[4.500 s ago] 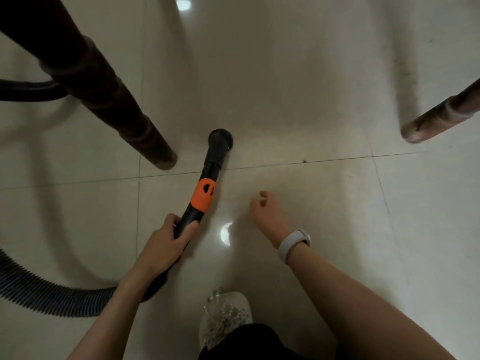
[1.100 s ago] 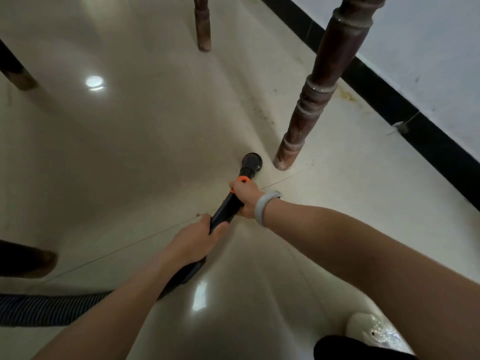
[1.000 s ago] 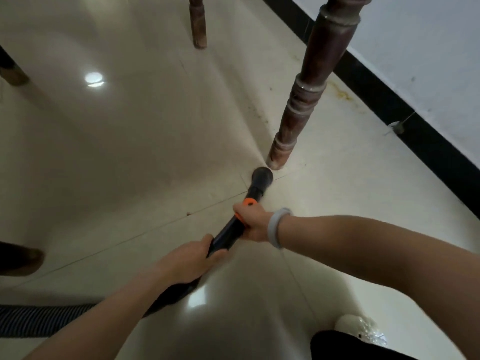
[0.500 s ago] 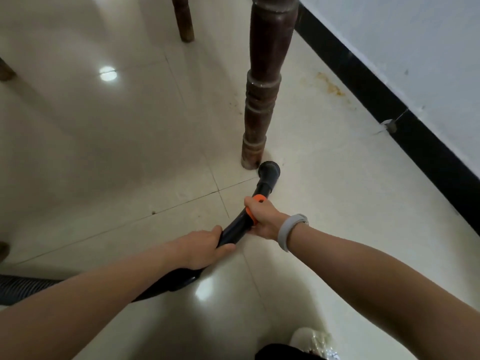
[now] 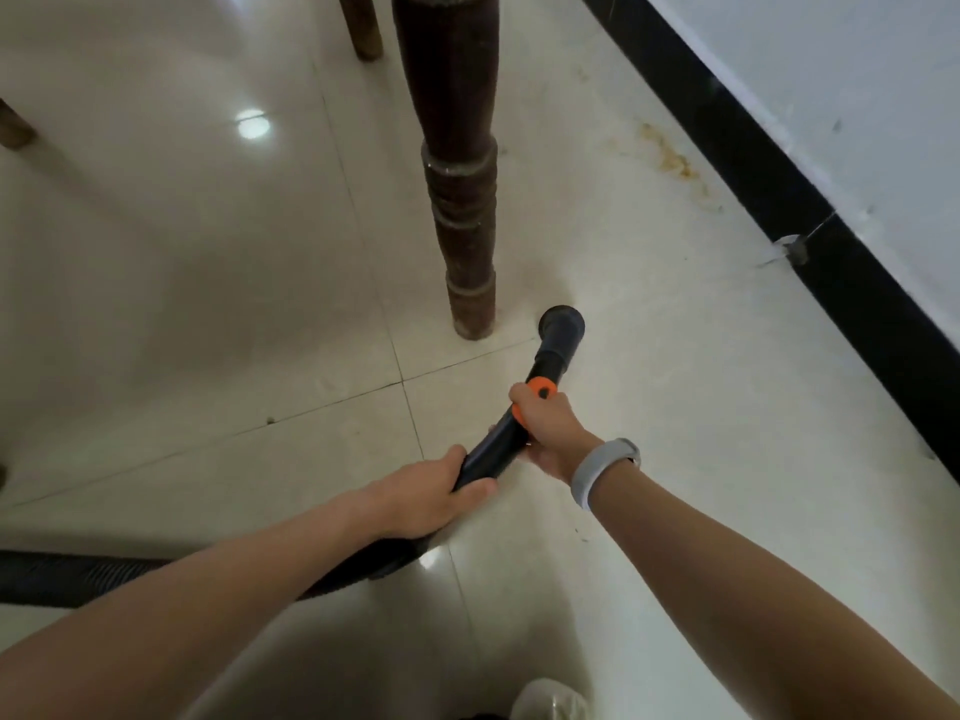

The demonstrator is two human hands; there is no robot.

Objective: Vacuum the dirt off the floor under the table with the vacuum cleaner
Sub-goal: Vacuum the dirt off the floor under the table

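Observation:
The black vacuum wand [image 5: 556, 350] with an orange collar [image 5: 540, 388] points at the pale tiled floor [image 5: 675, 407], its round nozzle just right of the foot of a dark turned table leg [image 5: 462, 210]. My right hand [image 5: 545, 433], with a grey wristband, grips the wand at the orange collar. My left hand [image 5: 431, 496] grips the wand lower down, where it meets the ribbed black hose [image 5: 67, 576]. A dark speck [image 5: 270, 420] lies on a grout line to the left.
A white wall with a black skirting board [image 5: 779, 189] runs along the right. Brown stains [image 5: 670, 158] mark the floor near it. Other wooden legs stand at the top [image 5: 363, 28] and far left [image 5: 13, 129]. A white shoe [image 5: 550, 701] shows at the bottom.
My right hand, free 4.5 s ago, has taken hold of the wand at the orange collar. Over the last second the nozzle went from the table leg's near-left side round to its right.

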